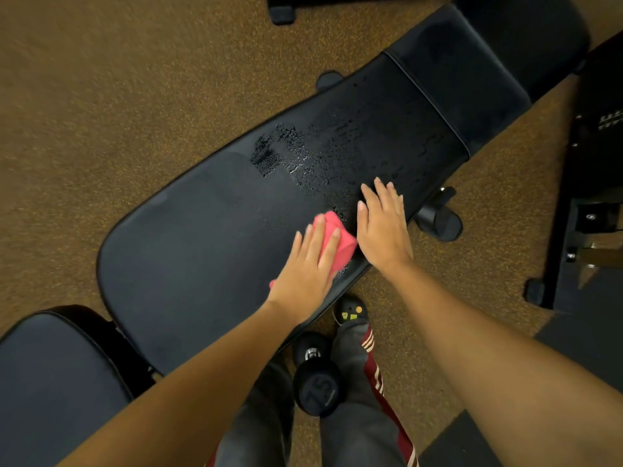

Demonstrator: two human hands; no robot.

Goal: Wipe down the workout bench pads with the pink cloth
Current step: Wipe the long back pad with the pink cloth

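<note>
A long black bench pad (202, 237) runs diagonally from lower left to upper right. Spray droplets (303, 153) glisten on its middle. My left hand (308, 267) lies flat on the folded pink cloth (340, 244), pressing it onto the pad near the near edge. My right hand (384, 224) rests flat on the pad just right of the cloth, fingers apart, holding nothing. A second black pad (485, 82) continues at the upper right. Another pad (57, 382) sits at the lower left.
A black dumbbell marked 75 (317, 382) lies on the speckled brown floor (101, 96) between my legs. My shoe (350, 311) is under the bench edge. A bench wheel (441, 220) sticks out at right. A dark machine frame (586, 197) stands at the far right.
</note>
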